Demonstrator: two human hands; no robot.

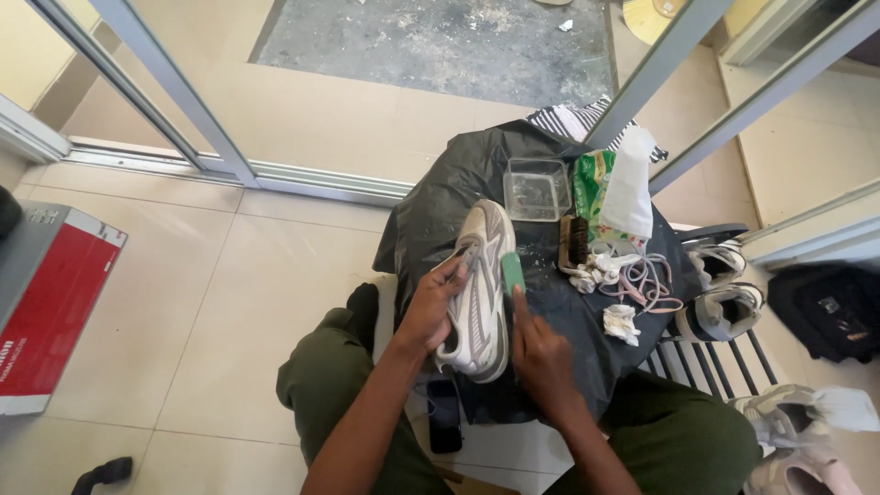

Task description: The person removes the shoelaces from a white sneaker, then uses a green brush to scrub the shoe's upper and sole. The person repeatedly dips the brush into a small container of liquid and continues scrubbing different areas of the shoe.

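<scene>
A grey and white sneaker [483,284] lies lengthwise on a table draped in black plastic sheet [431,206]. My left hand [429,307] grips the sneaker's left side near the collar. My right hand [541,353] holds a small green brush [511,272] with the index finger stretched along it, pressed against the sneaker's right side.
On the sheet lie a clear plastic tub [537,189], a wooden brush [573,246], a green and white packet [612,194], loose laces [642,280] and crumpled tissue [621,323]. More sneakers [724,298] rest at the right. A red box [46,307] stands left; a phone [445,414] lies by my knees.
</scene>
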